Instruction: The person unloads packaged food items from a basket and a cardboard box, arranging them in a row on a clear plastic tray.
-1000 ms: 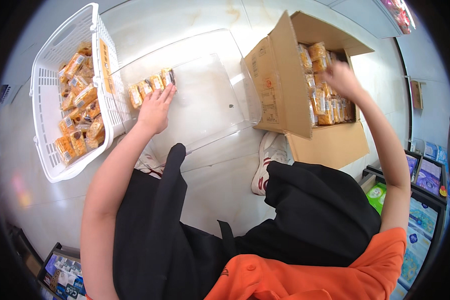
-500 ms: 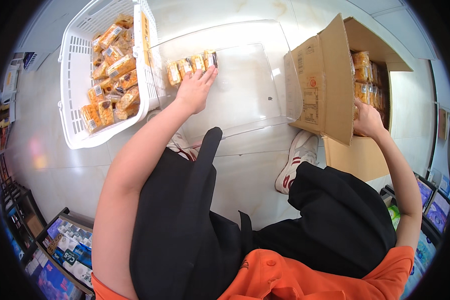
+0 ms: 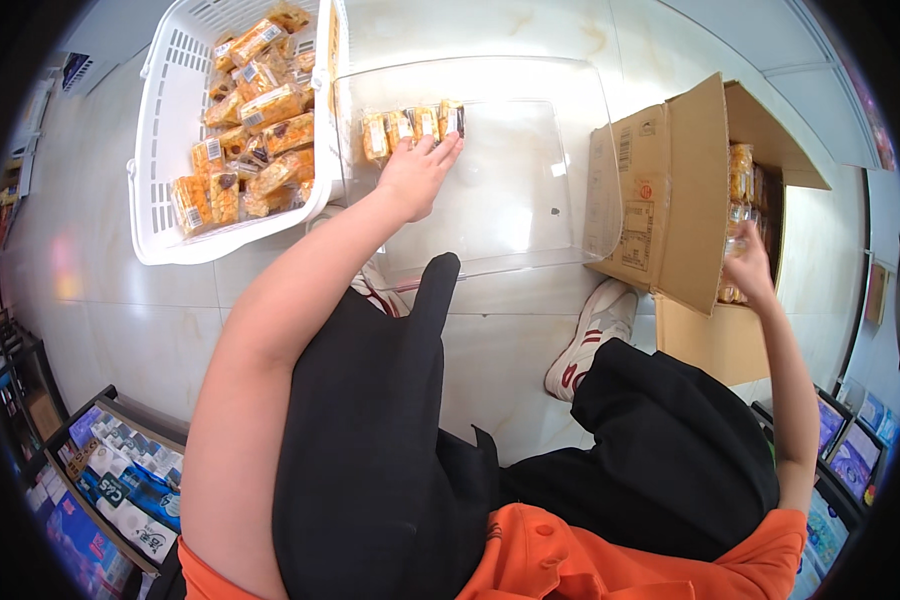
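My left hand [image 3: 417, 180] lies with its fingers stretched out over the near ends of a short row of wrapped snack cakes [image 3: 400, 130]. These golden packs stand side by side at the left of a clear plastic bin [image 3: 510, 225]. At the right, my right hand [image 3: 750, 268] is at the opening of a cardboard box [image 3: 660, 190], in front of more wrapped cakes [image 3: 740, 172] packed inside. Its fingers are partly smeared and overlap the packs, so whether they grip one is unclear.
A white plastic basket [image 3: 336, 150] heaped with similar wrapped cakes stands left of the bin. The box's open flap [image 3: 692, 190] rises between bin and box contents. My shoes [image 3: 595, 335] are close to the bin and box. Shelves with packaged goods [image 3: 120, 490] border the lower left.
The right hand has come out from behind the box flap's edge and now shows in front of the packs. The left hand stays on the row. The whole view has shifted slightly.
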The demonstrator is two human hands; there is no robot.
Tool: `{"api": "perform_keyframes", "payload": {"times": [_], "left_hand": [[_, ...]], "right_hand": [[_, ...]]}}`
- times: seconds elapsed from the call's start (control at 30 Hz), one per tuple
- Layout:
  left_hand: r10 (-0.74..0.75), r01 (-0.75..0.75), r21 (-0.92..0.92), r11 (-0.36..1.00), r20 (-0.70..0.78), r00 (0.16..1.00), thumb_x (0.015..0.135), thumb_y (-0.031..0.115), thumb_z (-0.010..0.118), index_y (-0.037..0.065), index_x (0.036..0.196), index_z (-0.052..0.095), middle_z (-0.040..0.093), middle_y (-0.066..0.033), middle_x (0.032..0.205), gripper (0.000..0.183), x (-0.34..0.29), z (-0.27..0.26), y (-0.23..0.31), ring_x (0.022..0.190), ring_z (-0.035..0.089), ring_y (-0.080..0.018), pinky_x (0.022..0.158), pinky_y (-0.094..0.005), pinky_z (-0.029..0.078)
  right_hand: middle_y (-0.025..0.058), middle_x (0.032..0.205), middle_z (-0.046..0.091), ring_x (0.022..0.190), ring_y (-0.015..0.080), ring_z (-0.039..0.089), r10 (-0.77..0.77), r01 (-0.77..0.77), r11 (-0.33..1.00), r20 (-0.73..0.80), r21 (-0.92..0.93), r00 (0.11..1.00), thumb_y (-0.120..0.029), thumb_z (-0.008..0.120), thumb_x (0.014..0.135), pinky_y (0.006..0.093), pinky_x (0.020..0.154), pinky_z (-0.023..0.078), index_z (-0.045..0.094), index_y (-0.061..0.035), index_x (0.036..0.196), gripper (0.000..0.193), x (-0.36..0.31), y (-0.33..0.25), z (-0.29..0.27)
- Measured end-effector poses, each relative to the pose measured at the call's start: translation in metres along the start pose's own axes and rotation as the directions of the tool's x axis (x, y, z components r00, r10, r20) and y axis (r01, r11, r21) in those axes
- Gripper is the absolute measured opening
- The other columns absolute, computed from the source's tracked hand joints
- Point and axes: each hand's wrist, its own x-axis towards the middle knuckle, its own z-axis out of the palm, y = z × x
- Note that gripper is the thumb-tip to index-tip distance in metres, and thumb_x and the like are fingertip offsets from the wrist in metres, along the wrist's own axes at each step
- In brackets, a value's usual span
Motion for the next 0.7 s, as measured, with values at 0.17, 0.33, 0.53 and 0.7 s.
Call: {"api": "perform_keyframes", "payload": {"times": [0.17, 0.33, 0.53, 0.7], "left_hand": [[0.006, -0.007, 0.020, 1.000, 0.025, 1.000, 0.072, 0.009, 0.055, 0.006, 0.142, 0.021, 0.025, -0.0054, 0.146, 0.078, 0.000, -0.006, 0.002, 0.121, 0.038, -0.0238, 0.098, -0.0380, 0.033], [-0.028, 0.024, 0.064, 0.998, 0.070, 0.997, 0.074, 0.010, 0.055, 0.005, 0.142, 0.021, 0.026, -0.0060, 0.146, 0.077, -0.005, -0.009, 0.002, 0.119, 0.039, -0.0234, 0.098, -0.0389, 0.033], [-0.004, 0.000, 0.094, 0.996, 0.042, 0.999, 0.074, 0.012, 0.055, 0.005, 0.142, 0.020, 0.022, -0.0059, 0.148, 0.078, 0.001, -0.006, 0.002, 0.120, 0.038, -0.0236, 0.098, -0.0401, 0.033], [-0.022, 0.018, 0.110, 0.994, 0.036, 0.999, 0.073, 0.013, 0.057, 0.004, 0.143, 0.019, 0.021, -0.0067, 0.148, 0.080, 0.001, -0.006, 0.007, 0.120, 0.038, -0.0230, 0.098, -0.0403, 0.032]], "right_hand": [[0.0038, 0.079, 0.056, 0.069, 0.0105, 0.057, 0.020, -0.034, 0.993, 0.124, 0.109, 0.992, -0.014, 0.068, 0.068, 0.0232, 0.059, 0.046, 0.036, -0.0118, 0.095, 0.042, -0.027, -0.078, -0.098], [0.0041, 0.088, 0.050, 0.082, 0.0118, 0.053, -0.521, 0.431, 0.843, 0.289, 0.321, 0.803, -0.019, 0.079, 0.051, 0.0257, 0.072, 0.043, 0.041, -0.0081, 0.099, 0.062, -0.074, -0.198, -0.085], [0.0160, 0.091, 0.061, 0.083, 0.0279, 0.062, -0.325, 0.702, 0.556, 0.661, -0.445, 0.677, -0.037, 0.068, 0.060, 0.0345, 0.071, 0.050, 0.050, -0.0036, 0.108, 0.061, -0.015, -0.291, 0.053], [0.0204, 0.111, 0.054, 0.091, 0.0328, 0.061, -0.160, 0.294, 0.646, 0.251, -0.705, 0.955, -0.038, 0.069, 0.063, 0.0372, 0.076, 0.051, 0.045, -0.0057, 0.118, 0.069, 0.094, -0.277, 0.193]]}}
